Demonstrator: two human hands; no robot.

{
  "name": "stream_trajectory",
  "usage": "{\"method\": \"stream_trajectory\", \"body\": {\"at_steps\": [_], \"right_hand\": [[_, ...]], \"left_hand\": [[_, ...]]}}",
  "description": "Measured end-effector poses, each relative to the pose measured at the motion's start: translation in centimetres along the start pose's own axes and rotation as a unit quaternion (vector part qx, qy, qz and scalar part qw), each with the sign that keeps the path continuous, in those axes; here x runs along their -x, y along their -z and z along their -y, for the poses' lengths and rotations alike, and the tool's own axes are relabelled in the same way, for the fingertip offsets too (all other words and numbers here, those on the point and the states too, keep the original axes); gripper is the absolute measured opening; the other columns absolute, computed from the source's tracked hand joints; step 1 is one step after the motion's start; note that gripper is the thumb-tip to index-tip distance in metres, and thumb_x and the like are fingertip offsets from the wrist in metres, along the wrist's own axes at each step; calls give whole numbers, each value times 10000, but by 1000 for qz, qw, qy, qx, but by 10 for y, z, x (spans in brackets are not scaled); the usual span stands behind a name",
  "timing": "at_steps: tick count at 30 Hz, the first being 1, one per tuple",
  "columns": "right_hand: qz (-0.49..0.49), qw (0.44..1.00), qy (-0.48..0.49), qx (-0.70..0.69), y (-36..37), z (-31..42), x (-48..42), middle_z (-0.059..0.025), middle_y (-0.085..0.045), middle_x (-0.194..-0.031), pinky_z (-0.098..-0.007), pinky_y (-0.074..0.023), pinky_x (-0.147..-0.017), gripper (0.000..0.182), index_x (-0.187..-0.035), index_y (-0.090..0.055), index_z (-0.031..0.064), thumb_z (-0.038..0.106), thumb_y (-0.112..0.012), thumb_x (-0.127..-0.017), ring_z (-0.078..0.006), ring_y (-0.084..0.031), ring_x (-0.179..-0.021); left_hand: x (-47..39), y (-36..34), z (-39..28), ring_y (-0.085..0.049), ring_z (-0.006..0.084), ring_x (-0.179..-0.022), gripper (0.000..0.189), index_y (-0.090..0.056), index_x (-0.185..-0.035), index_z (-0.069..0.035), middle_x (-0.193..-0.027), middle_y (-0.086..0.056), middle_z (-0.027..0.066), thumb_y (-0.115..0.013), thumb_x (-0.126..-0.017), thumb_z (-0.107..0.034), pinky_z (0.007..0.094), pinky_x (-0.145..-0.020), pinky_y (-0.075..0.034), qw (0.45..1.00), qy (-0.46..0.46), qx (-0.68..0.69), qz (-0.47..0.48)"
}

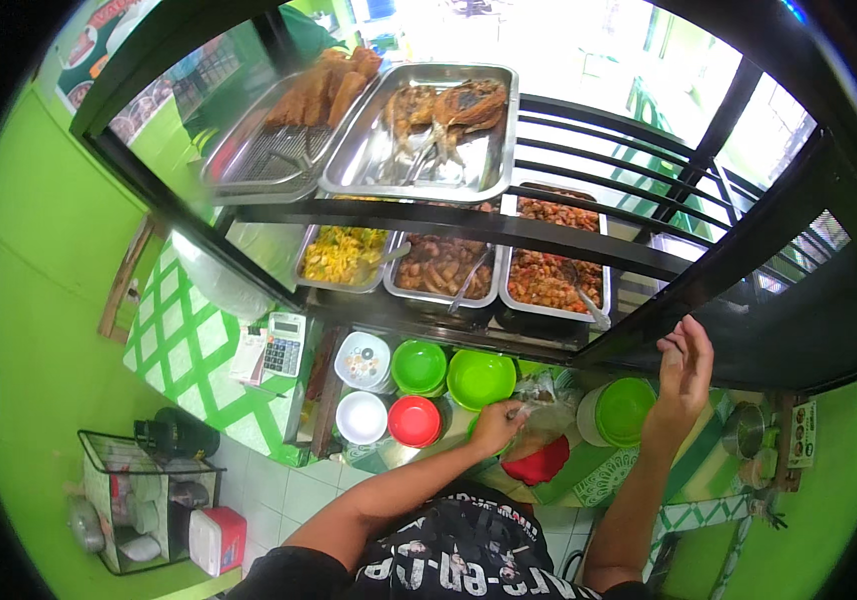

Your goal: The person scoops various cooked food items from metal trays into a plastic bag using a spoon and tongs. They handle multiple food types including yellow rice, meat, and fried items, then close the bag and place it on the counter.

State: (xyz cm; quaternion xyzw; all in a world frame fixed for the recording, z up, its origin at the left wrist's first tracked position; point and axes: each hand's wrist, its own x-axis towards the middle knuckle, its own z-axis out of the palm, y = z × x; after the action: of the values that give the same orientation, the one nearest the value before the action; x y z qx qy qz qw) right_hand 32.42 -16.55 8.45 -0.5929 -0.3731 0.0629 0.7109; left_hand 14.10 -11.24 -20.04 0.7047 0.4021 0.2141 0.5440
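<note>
My left hand [497, 428] is closed on a clear plastic bag [545, 420] above the lower shelf, beside green bowls. A red scalloped item [538, 461] lies just below the bag. My right hand [683, 367] is raised near the dark frame of the food display, above a lime green bowl [626, 412]; its fingers are loosely curled and nothing shows in them. A lime bowl [481, 379], a green bowl [419, 366], a red bowl [413, 421] and white bowls [362, 417] stand left of the bag.
Metal trays of cooked food [556, 281] with spoons sit inside the display. Above them are trays of fried fish [447, 112] and fried rolls [316, 97]. A calculator [284, 345] lies on the patterned table [196, 360] at left. A wire rack [151, 502] stands below it.
</note>
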Motion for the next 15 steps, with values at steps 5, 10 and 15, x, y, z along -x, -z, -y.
{"method": "stream_trajectory", "body": {"at_steps": [5,10,15], "right_hand": [[-20,999,23,28,-8,-14,-3,-42,-560,-1208,-274,-432,-1006,291,-1314,-568,-4,93,-594,-1041,-124,-537,-1110],[30,999,24,16,-25,-12,9,-91,-505,-1275,-321,-461,-1012,380,-1324,-521,-17,-7,-654,-968,-182,-563,-1123],[55,991,83,86,-64,1,14,-114,-524,-1218,-352,-490,-978,436,-1296,-515,-23,26,-731,-921,-206,-587,-1090]], "left_hand": [[13,62,-48,-668,113,-636,200,-773,-1107,-54,-774,-751,63,-717,-972,-191,283,-638,-534,999,-29,12,-30],[21,153,-84,-696,88,-767,197,-750,-1139,-34,-947,-752,51,-682,-1005,-162,249,-688,-535,984,-18,80,-155],[10,220,-91,-708,111,-805,199,-722,-1137,-1,-971,-740,55,-689,-998,-139,252,-701,-551,959,-46,104,-259]]}}
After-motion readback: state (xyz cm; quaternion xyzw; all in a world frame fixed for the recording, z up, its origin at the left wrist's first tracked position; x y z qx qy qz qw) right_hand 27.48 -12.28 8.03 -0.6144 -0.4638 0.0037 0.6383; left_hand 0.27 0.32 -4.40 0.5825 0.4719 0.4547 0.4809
